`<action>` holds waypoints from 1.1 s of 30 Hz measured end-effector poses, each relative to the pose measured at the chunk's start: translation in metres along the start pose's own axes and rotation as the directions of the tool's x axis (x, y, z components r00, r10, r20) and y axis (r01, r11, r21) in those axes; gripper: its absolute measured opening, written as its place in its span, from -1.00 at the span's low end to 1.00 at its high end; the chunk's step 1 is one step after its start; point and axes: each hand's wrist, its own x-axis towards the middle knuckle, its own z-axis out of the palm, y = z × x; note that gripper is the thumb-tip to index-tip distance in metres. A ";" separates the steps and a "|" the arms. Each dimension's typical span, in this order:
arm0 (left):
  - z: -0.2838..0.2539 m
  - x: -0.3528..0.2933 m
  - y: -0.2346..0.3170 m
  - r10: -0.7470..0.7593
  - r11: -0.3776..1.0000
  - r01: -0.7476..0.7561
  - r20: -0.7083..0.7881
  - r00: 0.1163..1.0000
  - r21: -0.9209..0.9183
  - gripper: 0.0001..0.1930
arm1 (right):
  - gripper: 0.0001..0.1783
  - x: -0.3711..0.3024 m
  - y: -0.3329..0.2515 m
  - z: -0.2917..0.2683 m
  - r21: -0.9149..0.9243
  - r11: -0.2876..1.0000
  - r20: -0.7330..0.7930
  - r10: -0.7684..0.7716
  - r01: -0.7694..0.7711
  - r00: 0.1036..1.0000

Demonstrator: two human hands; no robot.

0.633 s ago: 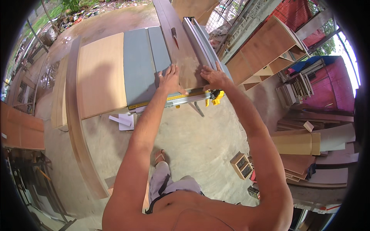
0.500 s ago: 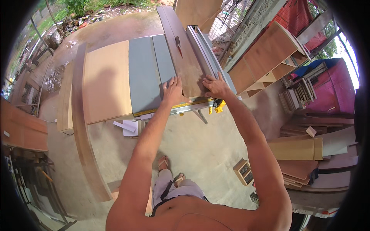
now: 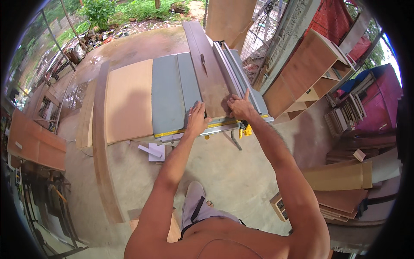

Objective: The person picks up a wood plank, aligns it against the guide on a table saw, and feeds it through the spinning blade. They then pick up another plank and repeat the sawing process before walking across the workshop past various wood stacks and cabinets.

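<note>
A long brown board [image 3: 216, 94] lies lengthwise on the grey table of a table saw [image 3: 164, 99]. A thin dark upright piece [image 3: 203, 61] stands in the board, and a fine line runs from it toward the far end. My left hand [image 3: 197, 119] rests at the board's near left corner, fingers stretched out and the thumb toward the near edge. At the near right corner is my right hand [image 3: 242, 108], fingers bent on the wood with the index finger pointing out along the silver fence [image 3: 233, 71]. Neither hand is wrapped around anything.
A yellow measuring rail [image 3: 172, 133] runs along the saw's front. Left of the saw are a pale wooden panel [image 3: 129, 99] and a long brown plank [image 3: 101, 151]. An open wooden cabinet [image 3: 302, 73] stands right, with stacked sheets [image 3: 336, 179] nearer.
My view has shifted, so the saw sits lower and farther right. Both hands stay at the board's near end; my right index finger now points out along the fence. One leg has come forward.
</note>
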 end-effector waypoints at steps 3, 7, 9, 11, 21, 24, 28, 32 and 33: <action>-0.003 0.001 0.003 -0.068 0.997 0.067 -0.013 0.998 -0.042 -0.14 | -0.32 0.008 -0.001 -0.003 -0.022 1.000 0.054 0.011 -0.010 0.999; -0.009 0.010 0.005 -0.120 0.992 0.119 -0.020 0.993 -0.038 -0.12 | -0.40 0.015 0.001 -0.003 -0.021 1.000 -0.009 0.019 -0.019 1.000; -0.012 0.016 0.005 -0.136 0.991 0.136 -0.019 0.991 -0.006 -0.11 | -0.43 0.019 0.003 -0.003 -0.039 0.999 -0.035 0.003 -0.005 0.999; -0.013 0.021 0.004 -0.149 0.989 0.150 -0.008 0.989 0.014 -0.10 | -0.46 0.023 0.005 -0.003 -0.050 0.999 -0.037 0.008 -0.009 0.999; -0.018 0.045 -0.005 -0.142 0.989 0.144 -0.055 0.988 0.030 -0.11 | -0.47 0.048 0.014 -0.003 -0.068 0.998 -0.040 0.008 -0.011 0.999; -0.020 0.054 -0.006 -0.135 0.990 0.137 -0.072 0.988 0.024 -0.14 | -0.47 0.057 0.018 -0.002 -0.070 0.997 -0.042 0.010 -0.013 0.999; -0.025 0.064 -0.009 -0.103 0.994 0.104 -0.052 0.993 0.020 -0.24 | -0.48 0.068 0.023 -0.003 -0.081 0.996 -0.031 0.023 -0.026 0.999; -0.026 0.072 -0.011 -0.092 0.996 0.092 -0.053 0.994 0.008 -0.33 | -0.49 0.077 0.027 -0.002 -0.076 0.997 -0.034 0.019 -0.021 0.999; -0.026 0.074 -0.012 -0.088 0.996 0.088 -0.049 0.995 -0.001 -0.34 | -0.49 0.080 0.028 -0.002 -0.073 0.997 -0.042 0.018 -0.021 0.999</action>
